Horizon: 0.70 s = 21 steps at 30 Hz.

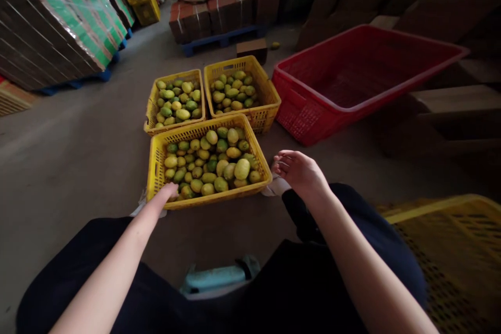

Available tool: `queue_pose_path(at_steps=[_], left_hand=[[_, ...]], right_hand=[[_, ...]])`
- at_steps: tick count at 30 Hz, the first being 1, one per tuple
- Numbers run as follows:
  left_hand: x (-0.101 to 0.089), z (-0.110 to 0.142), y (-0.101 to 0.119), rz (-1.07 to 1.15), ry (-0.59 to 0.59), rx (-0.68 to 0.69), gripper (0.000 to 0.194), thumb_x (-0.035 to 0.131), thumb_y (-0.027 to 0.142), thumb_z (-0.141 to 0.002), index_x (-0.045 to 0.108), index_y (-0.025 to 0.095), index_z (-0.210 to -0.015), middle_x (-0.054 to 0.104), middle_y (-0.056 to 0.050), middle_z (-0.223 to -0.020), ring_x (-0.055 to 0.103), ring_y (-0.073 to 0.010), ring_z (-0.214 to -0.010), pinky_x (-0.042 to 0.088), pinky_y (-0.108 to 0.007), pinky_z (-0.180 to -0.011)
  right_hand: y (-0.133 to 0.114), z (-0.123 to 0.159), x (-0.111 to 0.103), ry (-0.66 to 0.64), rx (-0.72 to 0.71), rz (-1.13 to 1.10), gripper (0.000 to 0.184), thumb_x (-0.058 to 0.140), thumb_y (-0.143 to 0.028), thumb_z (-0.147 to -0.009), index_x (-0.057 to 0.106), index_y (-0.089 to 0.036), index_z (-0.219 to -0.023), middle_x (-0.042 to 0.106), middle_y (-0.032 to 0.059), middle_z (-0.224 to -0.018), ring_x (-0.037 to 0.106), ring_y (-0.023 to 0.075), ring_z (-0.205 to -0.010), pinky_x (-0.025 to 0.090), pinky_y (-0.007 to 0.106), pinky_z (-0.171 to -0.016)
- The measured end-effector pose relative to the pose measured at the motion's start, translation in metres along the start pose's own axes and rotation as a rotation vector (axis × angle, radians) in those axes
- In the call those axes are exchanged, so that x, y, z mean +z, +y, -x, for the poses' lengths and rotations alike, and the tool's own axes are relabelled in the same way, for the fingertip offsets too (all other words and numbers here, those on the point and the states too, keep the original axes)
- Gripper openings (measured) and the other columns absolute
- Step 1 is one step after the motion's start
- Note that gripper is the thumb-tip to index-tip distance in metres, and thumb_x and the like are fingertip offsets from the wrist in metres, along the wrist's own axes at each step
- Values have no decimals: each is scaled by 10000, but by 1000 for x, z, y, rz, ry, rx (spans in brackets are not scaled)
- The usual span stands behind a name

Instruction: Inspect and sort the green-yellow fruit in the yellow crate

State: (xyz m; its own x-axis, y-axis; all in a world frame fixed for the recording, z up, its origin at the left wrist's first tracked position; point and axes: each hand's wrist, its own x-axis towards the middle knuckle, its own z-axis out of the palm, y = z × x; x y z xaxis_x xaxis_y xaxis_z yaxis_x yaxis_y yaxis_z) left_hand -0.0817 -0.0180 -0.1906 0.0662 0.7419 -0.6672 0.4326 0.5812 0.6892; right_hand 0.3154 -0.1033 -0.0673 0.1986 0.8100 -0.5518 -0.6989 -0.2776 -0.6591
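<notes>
This is a warehouse or packing area for fruit: yellow crates (258, 186) of green and yellow fruit (219, 183) stand on a bare, grey floor (78, 156), a large red crate (305, 120) just beyond the right-hand corner of the nearest one. Strapped cartons (229, 10) sit on a blue pallet (223, 40), and a tall stack in plastic wrap (84, 15) rises at the far left.
</notes>
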Motion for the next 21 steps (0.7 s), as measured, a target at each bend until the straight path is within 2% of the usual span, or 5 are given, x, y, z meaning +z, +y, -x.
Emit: queue_pose_path(at_steps=[5,10,13,17,21], left_hand=[[-13,-1,8,-182,108,-31,357,806,275,-679,457,219,-630,673,-83,-862,550,-360,-1236,468,-377,-943],[-8,6,39,-189,79,2,183,783,205,-697,610,187,-753,704,-89,-926,585,-322,-1129,496,-341,-868],[19,25,71,-103,-20,83,166,741,240,-782,692,191,-933,710,-66,-995,618,-249,-1052,516,-273,-779],[62,59,119,44,-353,320,315,715,351,-857,683,199,-1130,687,-91,-1129,648,-225,-1019,548,-312,-793],[77,62,138,-217,-456,439,414,578,435,-951,593,213,-1300,664,-106,-1235,681,-213,-1001,551,-371,-885]], right_hand=[[4,7,1,-48,6,-8,162,563,-116,-795,647,-166,-666,668,54,-616,612,133,-514,511,225,-528],[19,16,15,-22,74,23,193,503,-97,-803,648,-156,-690,694,63,-673,608,129,-506,497,216,-507],[33,24,32,-35,119,47,121,548,-145,-816,664,-167,-791,725,63,-825,663,152,-615,540,244,-563],[52,29,54,-8,179,111,130,694,-283,-814,657,-220,-921,662,1,-796,650,147,-613,553,259,-547],[55,27,63,-53,339,70,179,604,-364,-907,605,-190,-864,617,-2,-639,608,144,-506,512,236,-444]])
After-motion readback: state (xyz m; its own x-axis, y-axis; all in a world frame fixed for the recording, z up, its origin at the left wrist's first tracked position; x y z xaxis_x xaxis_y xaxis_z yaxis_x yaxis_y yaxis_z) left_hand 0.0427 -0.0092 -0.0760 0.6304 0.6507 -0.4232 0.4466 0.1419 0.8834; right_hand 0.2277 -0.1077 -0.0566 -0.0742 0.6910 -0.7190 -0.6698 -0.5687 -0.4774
